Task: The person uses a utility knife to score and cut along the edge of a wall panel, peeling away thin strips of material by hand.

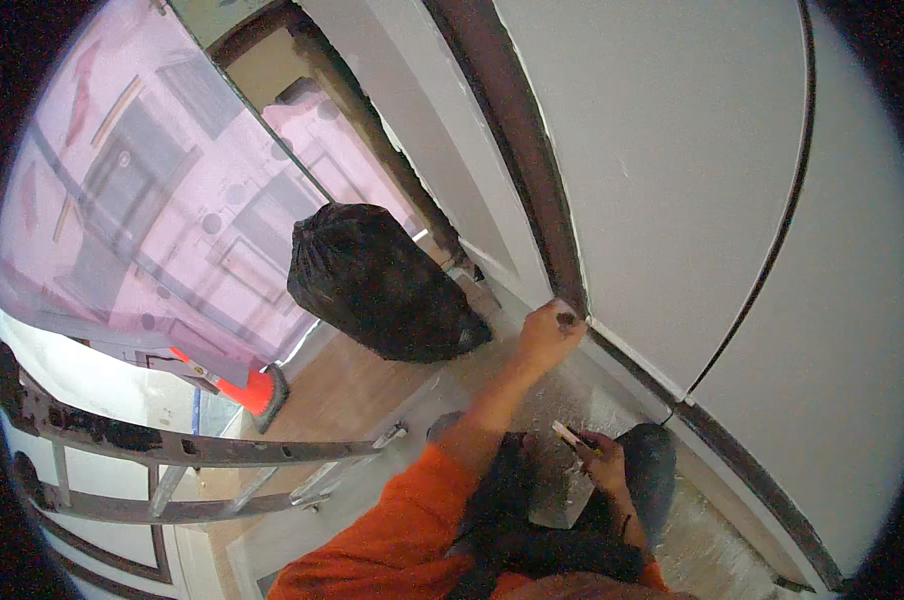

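My left hand (552, 335) reaches out to the wall, fingers curled closed at the foot of a dark vertical strip (517, 110). What those fingers hold, if anything, is hidden; a dark patch shows at the hand. Closer to my body, my right hand (604, 465) is closed around a small slim tool (569, 435) with a pale end and a bit of yellow. Its exact kind is too small to make out. The tool points up and left, apart from the wall. A dark baseboard (732, 445) runs along the bottom of the pale wall panels (672, 170).
A full black garbage bag (382, 285) stands beyond my left arm. At the left are a ladder (222, 448), an orange traffic cone (257, 392) and a large pinkish translucent sheet (142, 190). Beneath me, the floor (712, 540) is dusty with white residue.
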Available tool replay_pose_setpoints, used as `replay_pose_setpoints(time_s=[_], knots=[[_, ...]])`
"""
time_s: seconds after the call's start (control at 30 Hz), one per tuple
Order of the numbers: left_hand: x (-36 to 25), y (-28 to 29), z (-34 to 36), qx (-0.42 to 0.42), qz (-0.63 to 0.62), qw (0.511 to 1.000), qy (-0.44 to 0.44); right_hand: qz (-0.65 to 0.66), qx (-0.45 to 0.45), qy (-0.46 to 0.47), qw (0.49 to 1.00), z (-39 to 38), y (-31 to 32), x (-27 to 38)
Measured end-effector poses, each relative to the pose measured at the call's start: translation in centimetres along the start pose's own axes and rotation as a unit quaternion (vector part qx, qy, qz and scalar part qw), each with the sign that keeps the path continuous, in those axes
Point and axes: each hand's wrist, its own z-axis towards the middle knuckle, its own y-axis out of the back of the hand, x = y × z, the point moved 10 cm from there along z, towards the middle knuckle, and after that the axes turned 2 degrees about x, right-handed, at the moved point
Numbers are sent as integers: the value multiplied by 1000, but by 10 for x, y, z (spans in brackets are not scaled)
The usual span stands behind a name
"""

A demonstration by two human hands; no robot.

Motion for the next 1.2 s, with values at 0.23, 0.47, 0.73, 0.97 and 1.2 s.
replay_pose_setpoints(time_s=[0.23,0.47,0.73,0.97,1.2], knots=[[-148,88,-35,-233,-23,931,-280,53,4,30,998,-3,4,35],[-281,77,-39,-165,35,882,-441,107,11,-64,992,0,-4,-27],[-247,95,-7,-246,29,922,-297,-7,-16,112,994,-5,10,-3],[-236,41,-39,-176,24,922,-345,-20,-6,51,998,-8,7,16],[-116,-65,-101,25,59,967,-246,14,26,4,1000,-14,-1,2]])
